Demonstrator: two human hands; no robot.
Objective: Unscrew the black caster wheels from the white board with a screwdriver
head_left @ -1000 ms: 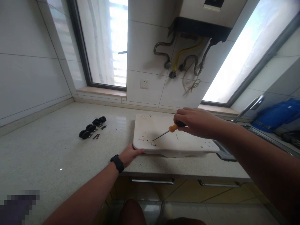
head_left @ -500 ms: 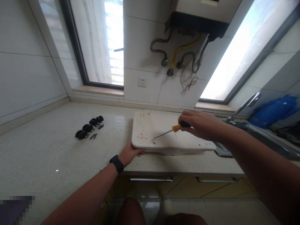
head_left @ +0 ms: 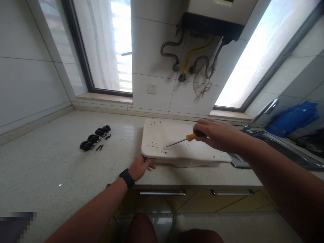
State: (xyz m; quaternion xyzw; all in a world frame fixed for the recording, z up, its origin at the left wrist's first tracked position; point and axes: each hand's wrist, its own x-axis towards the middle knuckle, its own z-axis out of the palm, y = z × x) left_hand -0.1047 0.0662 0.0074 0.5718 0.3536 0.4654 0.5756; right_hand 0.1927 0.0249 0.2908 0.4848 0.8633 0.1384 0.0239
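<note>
My right hand (head_left: 211,133) is closed round the black and orange handle of a screwdriver (head_left: 191,137). Its thin metal shaft points left and down, the tip just over or touching a white panel (head_left: 177,135); I cannot tell which. Small screw holes are grouped near the panel's corners, and a faint pencil-like mark shows by the tip. At the front left corner my left hand (head_left: 139,167), below a black wristwatch, grips the panel's edge with its fingers partly underneath. To the left lie several black casters (head_left: 93,138) with short screws (head_left: 108,137) and longer screws (head_left: 100,147) beside them.
The speckled stone counter (head_left: 50,162) runs along a tiled wall with a socket (head_left: 152,88). A steel sink (head_left: 283,148) with a tap (head_left: 263,113) and a blue flask-like vessel (head_left: 293,118) stand right. Pipes hang under a wall heater (head_left: 217,17).
The panel's left end looks slightly raised, and more of my left fingers shows below its edge. The screwdriver stays in my right hand, nearly still. The view shifts a little.
</note>
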